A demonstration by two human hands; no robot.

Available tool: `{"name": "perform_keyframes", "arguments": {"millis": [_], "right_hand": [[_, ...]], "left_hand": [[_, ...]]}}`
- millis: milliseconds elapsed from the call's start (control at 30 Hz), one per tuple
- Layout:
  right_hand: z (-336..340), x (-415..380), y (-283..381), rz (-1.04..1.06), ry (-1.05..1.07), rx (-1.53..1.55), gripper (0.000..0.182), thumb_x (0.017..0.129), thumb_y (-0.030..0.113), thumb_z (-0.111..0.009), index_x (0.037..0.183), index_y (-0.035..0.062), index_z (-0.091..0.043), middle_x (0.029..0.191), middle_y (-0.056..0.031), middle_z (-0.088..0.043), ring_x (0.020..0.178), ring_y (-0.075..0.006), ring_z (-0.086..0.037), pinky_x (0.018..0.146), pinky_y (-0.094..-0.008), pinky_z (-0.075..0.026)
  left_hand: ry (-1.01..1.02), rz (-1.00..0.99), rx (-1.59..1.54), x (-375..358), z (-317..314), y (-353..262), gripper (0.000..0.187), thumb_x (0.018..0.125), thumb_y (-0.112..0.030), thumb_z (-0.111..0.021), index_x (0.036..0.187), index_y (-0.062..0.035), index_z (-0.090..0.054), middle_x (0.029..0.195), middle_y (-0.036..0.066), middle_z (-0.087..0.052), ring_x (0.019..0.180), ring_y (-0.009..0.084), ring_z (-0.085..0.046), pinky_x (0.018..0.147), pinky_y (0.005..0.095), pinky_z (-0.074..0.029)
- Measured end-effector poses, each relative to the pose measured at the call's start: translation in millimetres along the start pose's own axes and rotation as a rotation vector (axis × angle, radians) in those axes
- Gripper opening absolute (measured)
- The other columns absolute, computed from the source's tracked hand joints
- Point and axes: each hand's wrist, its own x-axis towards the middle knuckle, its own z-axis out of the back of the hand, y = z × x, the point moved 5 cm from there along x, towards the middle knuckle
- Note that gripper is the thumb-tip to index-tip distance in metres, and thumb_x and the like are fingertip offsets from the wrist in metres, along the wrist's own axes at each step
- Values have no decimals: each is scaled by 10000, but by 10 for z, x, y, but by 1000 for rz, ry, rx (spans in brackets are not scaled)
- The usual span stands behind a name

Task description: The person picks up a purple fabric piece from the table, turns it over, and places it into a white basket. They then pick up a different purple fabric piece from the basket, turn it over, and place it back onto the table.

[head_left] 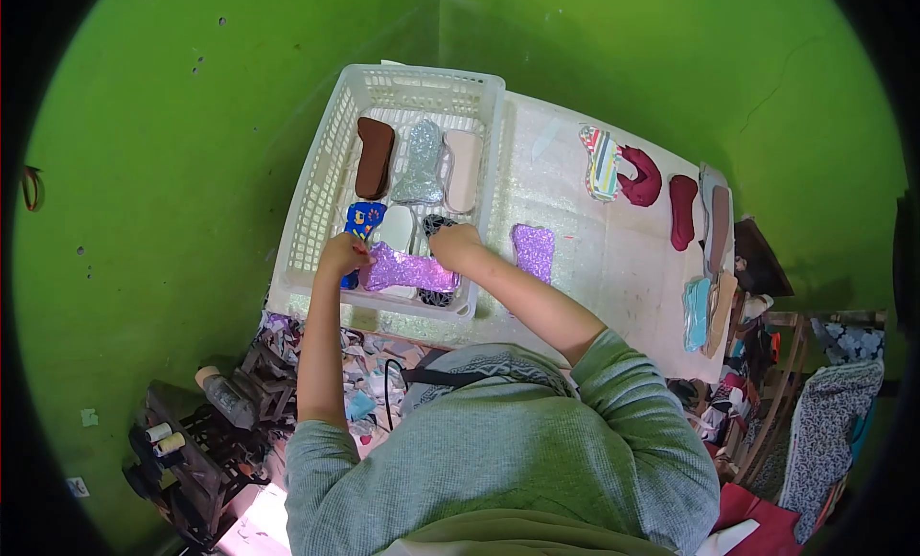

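1. Leaning in from six o'clock, the person is extending both bare forearms from grey-green sleeves [321, 455]; mixed scraps [376, 374] are lying below the table edge, between six and seven o'clock.
2. A purple glittery piece [407, 271] is lying crosswise in the near part of the white basket [494, 153], between the two hands; it is serving as the clock's centre here.
3. At its left end, between nine and ten, the left hand [342, 257] is curling its fingers together, apparently pinching the edge.
4. At two o'clock, the right hand [458, 248] is bending down and touching the right end; its fingers are mostly hiding, so I cannot tell how far open they are or whether they are gripping.
5. Partly covered by the purple piece, three others are showing beyond it: a blue patterned piece [365, 219] toward eleven, a white piece [397, 228] near twelve, a black patterned piece [439, 222] near one.
6. Farther back in the basket, a brown piece [375, 158], a silver glittery piece [419, 168] and a beige piece [463, 171] are lying in a row from eleven to one.
7. On the pale table [613, 297], a second purple piece [534, 252] is resting toward three.
8. Beyond it, a turquoise piece [696, 313] is lying just past three, and a striped piece [601, 163] is touching a curved maroon piece [639, 177] around two.
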Motion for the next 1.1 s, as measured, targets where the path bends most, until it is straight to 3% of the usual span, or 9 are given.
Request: {"name": "perform_keyframes", "arguments": {"millis": [167,400,500,600,667,700,767,833,1100], "right_hand": [[-35,40,-6,-14,57,1,189,690,90,-632,868,48,-677,926,-116,-652,830,-256,-646,619,-360,-520],[-104,91,14,-40,86,5,195,712,68,-600,893,53,-673,953,-121,-648,855,-262,-643,643,-357,-520],[-135,105,27,-39,129,-3,199,723,67,-586,903,50,-668,957,-116,-648,869,-258,-640,657,-358,-520],[-164,104,39,5,105,-23,196,725,80,-586,902,54,-666,928,-113,-652,861,-261,-639,657,-362,-521],[-139,103,57,43,63,-24,192,723,90,-592,898,61,-667,905,-115,-655,847,-265,-641,653,-365,-522],[-120,93,111,139,56,3,190,714,98,-603,891,77,-669,887,-113,-655,832,-264,-640,656,-363,-521],[-105,81,163,234,50,30,188,705,105,-614,884,93,-672,869,-112,-655,816,-263,-639,659,-361,-520],[-136,86,209,351,40,204,207,698,96,-615,894,129,-673,869,-107,-652,798,-259,-635,686,-358,-511],[-185,31,217,333,99,120,331,727,56,-563,1018,187,-654,873,-114,-649,814,-268,-629,708,-361,-498]], "left_hand": [[-24,-124,288,69,-88,25,249,544,-221,-790,716,-78,-681,707,106,-646,686,266,-629,648,339,-496],[-38,-112,306,41,-75,-44,241,562,-215,-777,732,-72,-682,753,115,-650,709,275,-628,651,355,-497],[-62,-130,315,11,-83,-99,220,577,-177,-768,734,-65,-663,731,128,-638,711,285,-622,648,369,-493],[-228,-289,326,-51,-62,-308,170,605,-107,-733,727,-54,-627,693,135,-616,693,291,-611,639,383,-481],[-196,-531,168,-140,-60,-537,138,614,-38,-684,720,-48,-597,687,136,-600,696,293,-601,637,389,-465],[-196,-532,168,-136,-57,-544,138,614,-38,-684,720,-48,-597,687,136,-600,696,293,-601,637,389,-465],[107,-563,160,-129,-194,-559,156,591,-13,-665,732,-57,-615,711,133,-606,708,288,-597,649,374,-462],[143,-554,162,-103,-242,-506,167,585,-6,-659,738,-62,-622,716,133,-607,707,281,-597,654,367,-463],[223,-595,188,-113,-279,-476,298,535,3,-685,815,-80,-622,768,100,-604,737,258,-590,685,342,-469]]}}
